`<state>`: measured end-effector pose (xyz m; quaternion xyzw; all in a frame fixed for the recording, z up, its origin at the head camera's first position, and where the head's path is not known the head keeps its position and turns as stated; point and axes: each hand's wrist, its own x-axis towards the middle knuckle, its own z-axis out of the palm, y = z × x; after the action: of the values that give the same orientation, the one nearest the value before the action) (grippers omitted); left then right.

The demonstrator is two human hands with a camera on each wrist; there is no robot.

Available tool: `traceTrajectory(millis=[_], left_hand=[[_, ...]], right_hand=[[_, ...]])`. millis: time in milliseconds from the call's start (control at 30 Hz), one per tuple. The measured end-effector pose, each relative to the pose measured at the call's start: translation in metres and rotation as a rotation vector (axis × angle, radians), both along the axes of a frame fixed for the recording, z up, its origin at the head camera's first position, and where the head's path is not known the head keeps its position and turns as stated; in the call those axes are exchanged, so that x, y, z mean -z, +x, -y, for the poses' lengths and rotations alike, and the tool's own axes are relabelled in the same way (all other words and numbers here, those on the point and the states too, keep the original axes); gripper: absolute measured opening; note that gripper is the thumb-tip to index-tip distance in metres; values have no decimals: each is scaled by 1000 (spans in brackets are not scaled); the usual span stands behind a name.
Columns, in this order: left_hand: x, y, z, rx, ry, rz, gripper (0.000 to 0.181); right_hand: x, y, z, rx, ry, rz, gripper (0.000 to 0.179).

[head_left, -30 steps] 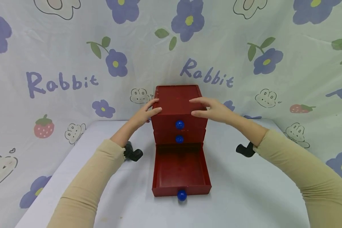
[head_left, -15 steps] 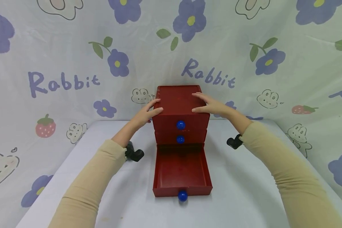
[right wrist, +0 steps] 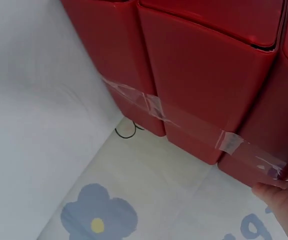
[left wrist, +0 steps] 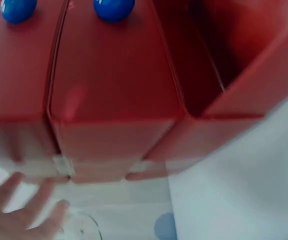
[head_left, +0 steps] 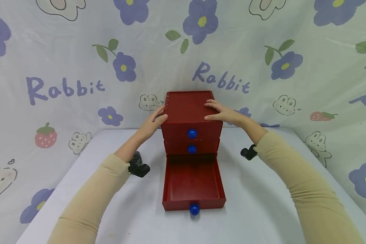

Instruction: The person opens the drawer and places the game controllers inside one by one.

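A red three-tier drawer cabinet (head_left: 187,105) faces me in the head view, each drawer with a round blue knob. Its bottom drawer (head_left: 178,205) is pulled out and holds nothing; the top drawer (head_left: 177,131) and middle drawer (head_left: 177,146) are closed. My left hand (head_left: 148,128) is at the cabinet's upper left edge, and its fingers look spread and straight in the left wrist view. On the upper right edge, my right hand (head_left: 228,115) rests with relaxed fingers reaching over the top. Clear tape (right wrist: 184,125) runs across the tiers' side in the right wrist view.
The cabinet stands on a white-covered table (head_left: 262,203) before a hanging cloth (head_left: 158,61) printed with flowers and rabbits. Black wrist devices (head_left: 139,169) show at both sleeve cuffs.
My left hand has shifted slightly left, toward the cabinet's outer edge. My right forearm has swung inward and its fingers have moved farther back along the top. The drawers have not moved.
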<state>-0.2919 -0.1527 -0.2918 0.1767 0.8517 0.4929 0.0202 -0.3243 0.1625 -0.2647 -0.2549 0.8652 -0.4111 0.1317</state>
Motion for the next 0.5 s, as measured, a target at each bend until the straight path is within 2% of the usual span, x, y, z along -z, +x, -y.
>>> traceTrajectory(millis=[133, 233, 333, 500], left_hand=[[-1, 6, 22, -102, -40, -101, 62], [2, 12, 49, -171, -127, -108, 64], [12, 22, 78, -208, -252, -89, 68], [39, 42, 121, -233, -404, -50, 72]], right_hand=[[0, 0, 1, 13, 0, 12, 69], [-4, 4, 3, 16, -3, 26, 69], [-13, 14, 7, 6, -5, 34, 69], [-22, 27, 9, -2, -13, 38, 68]])
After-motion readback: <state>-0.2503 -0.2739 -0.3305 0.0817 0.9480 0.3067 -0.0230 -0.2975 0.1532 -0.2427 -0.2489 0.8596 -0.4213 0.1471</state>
